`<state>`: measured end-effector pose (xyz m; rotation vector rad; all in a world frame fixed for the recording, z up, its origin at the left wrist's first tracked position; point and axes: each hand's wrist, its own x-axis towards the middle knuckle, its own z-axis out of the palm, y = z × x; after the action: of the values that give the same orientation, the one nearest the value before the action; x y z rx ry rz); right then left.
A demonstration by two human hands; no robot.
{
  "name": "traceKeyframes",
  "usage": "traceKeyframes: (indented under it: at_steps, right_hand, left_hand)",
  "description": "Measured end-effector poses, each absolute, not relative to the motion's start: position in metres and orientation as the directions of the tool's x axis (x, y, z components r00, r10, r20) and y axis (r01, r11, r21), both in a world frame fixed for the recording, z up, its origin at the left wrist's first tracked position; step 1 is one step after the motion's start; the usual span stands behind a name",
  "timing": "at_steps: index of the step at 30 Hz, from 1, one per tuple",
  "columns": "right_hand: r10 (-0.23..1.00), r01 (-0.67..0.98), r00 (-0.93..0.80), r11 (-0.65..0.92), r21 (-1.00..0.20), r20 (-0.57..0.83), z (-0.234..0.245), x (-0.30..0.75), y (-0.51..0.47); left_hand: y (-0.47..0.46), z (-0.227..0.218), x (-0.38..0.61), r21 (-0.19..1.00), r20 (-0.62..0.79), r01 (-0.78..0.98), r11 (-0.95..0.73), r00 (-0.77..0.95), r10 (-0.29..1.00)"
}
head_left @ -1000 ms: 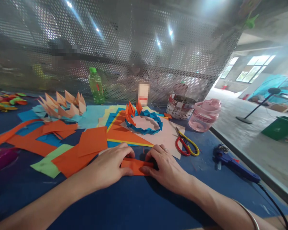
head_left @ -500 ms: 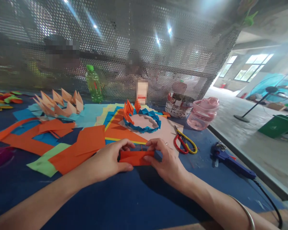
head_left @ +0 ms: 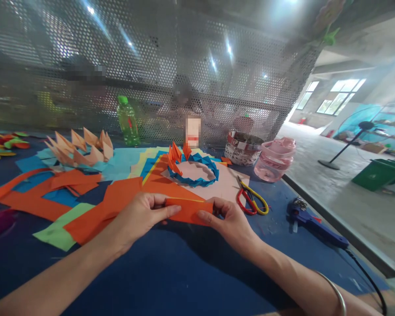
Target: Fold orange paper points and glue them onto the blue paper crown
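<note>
A small folded piece of orange paper point(head_left: 188, 211) is stretched between my two hands, above the blue table. My left hand point(head_left: 151, 210) pinches its left end, thumb in front and fingers behind. At the other end, my right hand point(head_left: 228, 216) grips it the same way, with the fingertips partly hidden. Just beyond lies a ring of folded blue paper point(head_left: 206, 181) with several orange points point(head_left: 175, 153) standing on its left side. It rests on stacked sheets, an orange sheet point(head_left: 159, 182) and a pale pink sheet point(head_left: 228, 180) among them.
Scissors point(head_left: 250, 197) with red and yellow handles lie right of my hands, a blue glue gun point(head_left: 319, 226) farther right. Behind stand a pink bottle point(head_left: 274, 160), a round container point(head_left: 243, 149) and a green bottle point(head_left: 127, 123). Orange paper pieces point(head_left: 36, 195) and a peach paper crown point(head_left: 82, 151) lie left.
The orange paper has been raised and tilted, so more of its front face shows. My left thumb now presses on its front, and my left hand has shifted slightly left.
</note>
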<state>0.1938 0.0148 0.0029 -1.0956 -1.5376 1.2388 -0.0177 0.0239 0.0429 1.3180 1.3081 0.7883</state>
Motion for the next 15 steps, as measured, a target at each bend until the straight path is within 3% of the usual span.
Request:
traceKeyframes:
  at_steps: [15]
  right_hand:
    - [0.974,0.196,-0.197,0.148,-0.969,0.109,0.0024,0.1947,0.0154]
  left_hand:
    - [0.0166,0.0371,-0.0176,0.955,-0.219,0.243,0.167,0.202,0.955]
